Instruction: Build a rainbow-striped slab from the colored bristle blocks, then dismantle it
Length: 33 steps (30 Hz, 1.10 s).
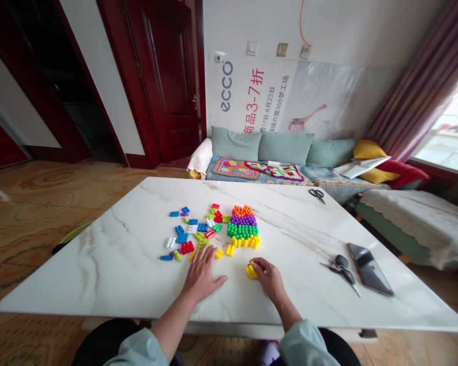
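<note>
My right hand (269, 278) pinches small yellow plastic pieces with rounded ends (250, 271) just above or on the table; I cannot tell which. My left hand (202, 273) lies palm down with its fingers stretched out. Its fingertips reach the near edge of a loose scatter of coloured pieces, partly covering some yellow ones (219, 253). Beyond my right hand stands a sorted block of pieces in rows: yellow (246, 242), green (242, 231), purple (243, 220) and orange (242, 210). A separate yellow piece (230, 250) sits left of the yellow row.
Loose blue (181, 237), red (187, 247) and white pieces (171, 242) spread over the left middle of the white marble-look table (130, 274). At the right lie a phone (369, 268) and keys (342, 269). Black scissors (317, 194) rest near the far edge, before a sofa (313, 175).
</note>
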Each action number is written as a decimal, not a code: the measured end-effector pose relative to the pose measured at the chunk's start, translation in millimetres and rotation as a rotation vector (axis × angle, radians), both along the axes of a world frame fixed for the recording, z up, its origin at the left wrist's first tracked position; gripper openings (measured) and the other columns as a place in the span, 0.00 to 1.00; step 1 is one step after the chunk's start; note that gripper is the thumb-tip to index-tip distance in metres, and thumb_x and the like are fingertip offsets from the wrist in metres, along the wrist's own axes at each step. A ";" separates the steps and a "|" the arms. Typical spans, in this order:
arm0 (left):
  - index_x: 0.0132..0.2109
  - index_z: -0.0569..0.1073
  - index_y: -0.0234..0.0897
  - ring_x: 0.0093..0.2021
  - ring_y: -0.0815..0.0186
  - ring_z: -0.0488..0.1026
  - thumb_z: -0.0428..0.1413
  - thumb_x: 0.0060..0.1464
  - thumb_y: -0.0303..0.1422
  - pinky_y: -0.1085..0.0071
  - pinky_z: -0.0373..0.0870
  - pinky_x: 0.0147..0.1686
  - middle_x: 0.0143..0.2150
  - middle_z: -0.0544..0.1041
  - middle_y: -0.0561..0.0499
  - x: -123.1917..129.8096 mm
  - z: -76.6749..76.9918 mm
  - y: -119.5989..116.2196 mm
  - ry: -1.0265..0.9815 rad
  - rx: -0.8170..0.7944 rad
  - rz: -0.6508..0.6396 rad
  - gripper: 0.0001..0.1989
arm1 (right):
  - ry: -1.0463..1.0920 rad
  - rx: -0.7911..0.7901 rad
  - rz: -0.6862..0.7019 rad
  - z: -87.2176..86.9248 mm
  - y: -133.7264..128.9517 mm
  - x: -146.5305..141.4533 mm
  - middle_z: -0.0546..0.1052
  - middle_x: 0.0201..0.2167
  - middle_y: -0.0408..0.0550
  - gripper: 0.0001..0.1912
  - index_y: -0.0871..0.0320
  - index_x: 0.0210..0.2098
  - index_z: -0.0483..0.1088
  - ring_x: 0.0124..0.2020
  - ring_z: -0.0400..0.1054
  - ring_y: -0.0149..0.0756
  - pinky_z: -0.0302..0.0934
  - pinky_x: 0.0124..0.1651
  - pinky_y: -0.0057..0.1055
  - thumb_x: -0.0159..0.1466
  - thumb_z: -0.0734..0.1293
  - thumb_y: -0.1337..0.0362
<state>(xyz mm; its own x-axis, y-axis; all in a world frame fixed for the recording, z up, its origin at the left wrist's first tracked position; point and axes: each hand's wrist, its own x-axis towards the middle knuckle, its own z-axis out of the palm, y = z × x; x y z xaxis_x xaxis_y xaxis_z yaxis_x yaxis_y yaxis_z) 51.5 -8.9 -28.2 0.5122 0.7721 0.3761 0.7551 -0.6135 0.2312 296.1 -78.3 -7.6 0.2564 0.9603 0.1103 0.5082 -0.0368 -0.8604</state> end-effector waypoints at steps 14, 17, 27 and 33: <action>0.66 0.55 0.37 0.68 0.49 0.50 0.57 0.49 0.48 0.51 0.48 0.65 0.67 0.59 0.41 0.9 2.0 -1.7 -0.014 -0.003 0.004 0.41 | -0.353 0.074 -0.122 -3.7 -25.3 -20.6 0.73 0.47 0.48 0.22 0.54 0.52 0.65 0.31 0.70 0.33 0.66 0.33 0.31 0.58 0.64 0.58; 0.66 0.54 0.38 0.68 0.49 0.51 0.58 0.49 0.48 0.51 0.48 0.65 0.66 0.60 0.42 1.0 1.4 -1.2 -0.028 0.005 0.003 0.41 | -0.500 0.025 -0.080 2.2 -16.6 -30.9 0.73 0.47 0.49 0.19 0.54 0.49 0.68 0.37 0.72 0.36 0.66 0.37 0.31 0.57 0.63 0.66; 0.66 0.55 0.37 0.68 0.49 0.51 0.57 0.49 0.49 0.51 0.48 0.65 0.66 0.60 0.41 0.2 1.6 0.9 -0.021 0.004 0.004 0.41 | -0.464 0.128 -0.146 16.8 9.8 -29.8 0.73 0.42 0.51 0.22 0.58 0.50 0.69 0.33 0.71 0.36 0.67 0.37 0.32 0.54 0.64 0.67; 0.65 0.56 0.37 0.68 0.49 0.51 0.57 0.50 0.48 0.51 0.48 0.65 0.66 0.60 0.42 -0.1 -1.4 0.0 -0.040 0.024 0.000 0.40 | -0.358 0.090 -0.183 -3.3 2.3 -32.8 0.72 0.41 0.50 0.20 0.57 0.48 0.70 0.31 0.70 0.34 0.66 0.34 0.31 0.56 0.63 0.64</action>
